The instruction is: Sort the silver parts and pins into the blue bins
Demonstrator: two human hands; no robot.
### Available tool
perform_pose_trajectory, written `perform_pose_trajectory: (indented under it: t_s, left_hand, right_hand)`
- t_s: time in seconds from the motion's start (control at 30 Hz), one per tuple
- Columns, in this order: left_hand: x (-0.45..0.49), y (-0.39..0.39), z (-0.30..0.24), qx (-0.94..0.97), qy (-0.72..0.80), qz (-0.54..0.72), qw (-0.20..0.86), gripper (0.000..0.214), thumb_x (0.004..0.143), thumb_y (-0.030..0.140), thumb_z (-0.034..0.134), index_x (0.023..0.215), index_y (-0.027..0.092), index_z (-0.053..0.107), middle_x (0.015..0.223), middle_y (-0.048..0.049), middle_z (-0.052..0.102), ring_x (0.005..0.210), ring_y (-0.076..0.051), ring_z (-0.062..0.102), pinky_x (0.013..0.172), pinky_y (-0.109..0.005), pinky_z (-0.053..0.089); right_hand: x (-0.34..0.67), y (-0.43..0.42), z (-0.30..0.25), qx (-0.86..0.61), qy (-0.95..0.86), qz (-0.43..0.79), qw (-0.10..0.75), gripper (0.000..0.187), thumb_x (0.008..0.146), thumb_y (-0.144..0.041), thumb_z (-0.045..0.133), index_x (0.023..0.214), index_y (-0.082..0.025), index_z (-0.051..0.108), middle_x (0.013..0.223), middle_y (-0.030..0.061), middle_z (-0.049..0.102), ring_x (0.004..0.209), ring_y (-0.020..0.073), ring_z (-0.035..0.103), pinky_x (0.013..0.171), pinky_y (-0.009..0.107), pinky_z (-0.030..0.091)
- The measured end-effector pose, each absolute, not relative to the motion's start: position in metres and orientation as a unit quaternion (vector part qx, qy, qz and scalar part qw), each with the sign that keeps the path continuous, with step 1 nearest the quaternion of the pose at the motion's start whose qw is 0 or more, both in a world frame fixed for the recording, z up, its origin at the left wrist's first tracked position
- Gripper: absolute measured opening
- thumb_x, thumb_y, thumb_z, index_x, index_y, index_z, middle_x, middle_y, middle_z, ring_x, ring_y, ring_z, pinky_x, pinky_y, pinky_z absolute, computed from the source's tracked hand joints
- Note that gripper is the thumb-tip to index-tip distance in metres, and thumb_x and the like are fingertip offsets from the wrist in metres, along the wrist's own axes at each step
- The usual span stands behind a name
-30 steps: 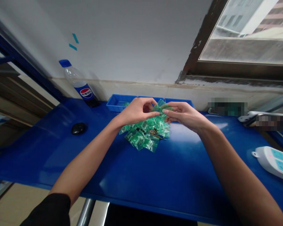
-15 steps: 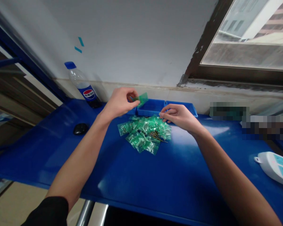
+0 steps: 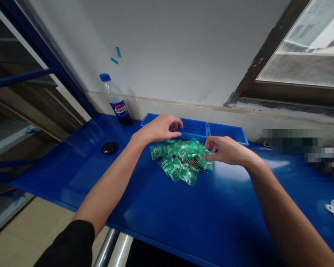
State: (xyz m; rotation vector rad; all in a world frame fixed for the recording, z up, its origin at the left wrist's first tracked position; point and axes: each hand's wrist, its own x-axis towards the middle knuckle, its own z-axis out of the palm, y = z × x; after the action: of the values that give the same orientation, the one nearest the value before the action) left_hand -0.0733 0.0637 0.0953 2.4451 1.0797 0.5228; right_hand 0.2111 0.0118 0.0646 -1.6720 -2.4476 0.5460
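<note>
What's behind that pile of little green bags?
Behind the green bags is a row of blue trays, then the wall. The left hand and right hand cover parts of the trays, so I can't see everything inside them.

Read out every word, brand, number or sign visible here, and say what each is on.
No wording reads clearly.
Bottle: its round red, white and blue logo looks like Pepsi's, but the small lettering is too blurred to read.
Green packets: no legible markings.
Pixelated area at right: any text there is masked.
</note>
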Motion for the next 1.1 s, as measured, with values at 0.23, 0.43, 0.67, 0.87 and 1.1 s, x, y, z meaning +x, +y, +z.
perform_pose_trajectory:
  t_s: [0.23, 0.43, 0.67, 0.87, 1.1]
  left_hand:
    - [-0.050, 0.048, 0.095, 0.906, 0.319, 0.127, 0.248, 0.025, 0.085, 0.032, 0.073, 0.103, 0.015, 0.077, 0.092, -0.0088, 0.078, 0.082, -0.019, 0.071, 0.074, -0.030, 0.050]
    - [-0.049, 0.045, 0.097, 0.895, 0.329, 0.142, 0.265, 0.028, 0.088, 0.037, 0.073, 0.105, 0.016, 0.077, 0.094, -0.0087, 0.079, 0.084, -0.019, 0.072, 0.074, -0.030, 0.052]
    - [-0.039, 0.038, 0.096, 0.856, 0.313, 0.217, 0.349, 0.039, 0.086, 0.048, 0.076, 0.108, 0.016, 0.074, 0.092, -0.0082, 0.078, 0.081, -0.018, 0.072, 0.073, -0.029, 0.054]
    - [-0.036, 0.036, 0.098, 0.822, 0.316, 0.258, 0.397, 0.026, 0.084, 0.039, 0.075, 0.092, 0.015, 0.068, 0.077, -0.0049, 0.073, 0.069, -0.014, 0.066, 0.063, -0.027, 0.050]
    - [-0.055, 0.045, 0.107, 0.813, 0.373, 0.262, 0.362, 0.019, 0.080, 0.033, 0.073, 0.087, 0.016, 0.068, 0.080, -0.0064, 0.075, 0.073, -0.017, 0.070, 0.067, -0.028, 0.053]
  right_hand:
    - [0.213, 0.013, 0.053, -0.568, -0.805, 0.169, -0.020, 0.050, 0.067, -0.045, 0.088, 0.103, -0.023, 0.061, 0.098, 0.0070, 0.071, 0.088, 0.0259, 0.066, 0.068, 0.031, 0.043]
    - [0.216, 0.016, 0.067, -0.573, -0.783, 0.236, 0.054, 0.042, 0.073, -0.029, 0.083, 0.112, -0.021, 0.069, 0.083, 0.0006, 0.066, 0.073, 0.0183, 0.060, 0.063, 0.029, 0.041]
    - [0.214, 0.004, 0.094, -0.529, -0.700, 0.416, 0.239, 0.040, 0.070, -0.052, 0.086, 0.087, -0.019, 0.070, 0.065, -0.0012, 0.062, 0.060, 0.0149, 0.057, 0.056, 0.029, 0.040]
    - [0.199, -0.001, 0.096, -0.513, -0.648, 0.453, 0.334, 0.052, 0.064, -0.063, 0.090, 0.075, -0.020, 0.062, 0.069, 0.0048, 0.072, 0.061, 0.0169, 0.064, 0.056, 0.030, 0.048]
    - [0.204, 0.008, 0.082, -0.522, -0.692, 0.409, 0.286, 0.050, 0.070, -0.063, 0.084, 0.089, -0.019, 0.070, 0.074, 0.0052, 0.075, 0.070, 0.0203, 0.070, 0.061, 0.032, 0.053]
